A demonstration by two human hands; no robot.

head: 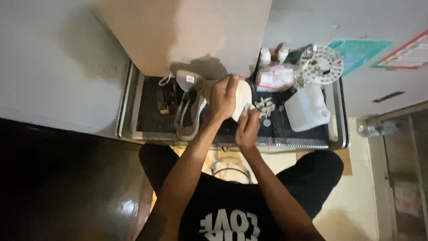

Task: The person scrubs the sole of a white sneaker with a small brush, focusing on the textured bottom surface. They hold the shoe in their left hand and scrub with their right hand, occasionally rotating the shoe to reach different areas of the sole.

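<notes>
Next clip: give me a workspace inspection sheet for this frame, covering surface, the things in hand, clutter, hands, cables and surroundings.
Surface: dark mat on a metal-edged tray table.
Things in hand: pale shoe, sole side toward the camera; small cloth pressed on it.
Clutter: second shoe lying on the mat, brushes, white jug, round white organiser, small bottles, packets.
Hands: left hand grips the pale shoe; right hand holds the cloth.
Cables: nothing seen.
Surroundings: cardboard box, wall posters, plastic bottle on the floor.
</notes>
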